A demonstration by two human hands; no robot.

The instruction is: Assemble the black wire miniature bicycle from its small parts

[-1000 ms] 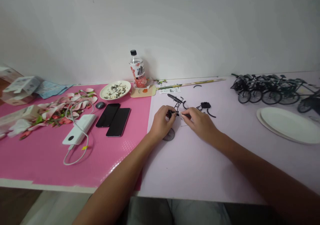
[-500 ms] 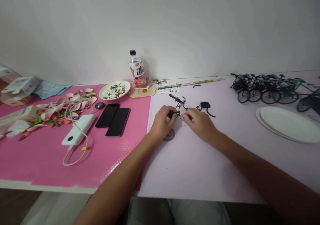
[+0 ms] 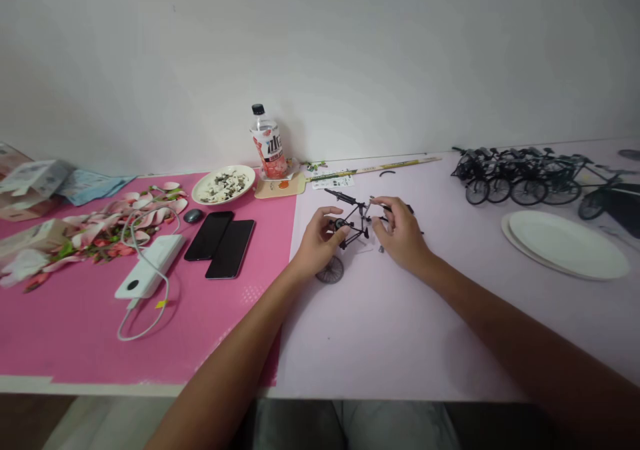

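A black miniature bicycle frame point(image 3: 356, 237) is held just above the lilac part of the table. My left hand point(image 3: 319, 242) is closed on its left end, thumb and fingers around the dark gear part. On the right, my right hand point(image 3: 400, 234) has its thumb and fingertips around the handlebar end of the frame. A small spoked wheel point(image 3: 331, 270) lies below my left hand. One small grey piece point(image 3: 381, 249) rests beside my right thumb. Black parts behind my right hand are partly hidden.
Several finished miniature bicycles point(image 3: 527, 177) stand at the back right, near stacked white plates point(image 3: 570, 245). To the left are two phones point(image 3: 230, 250), a white power bank point(image 3: 150, 267), artificial flowers point(image 3: 105, 233), a dish point(image 3: 223, 185) and a bottle point(image 3: 270, 145).
My hands have moved slightly apart, and more of the bicycle frame shows between them. My right hand's fingers have lifted to the handlebar end. The view has shifted slightly.
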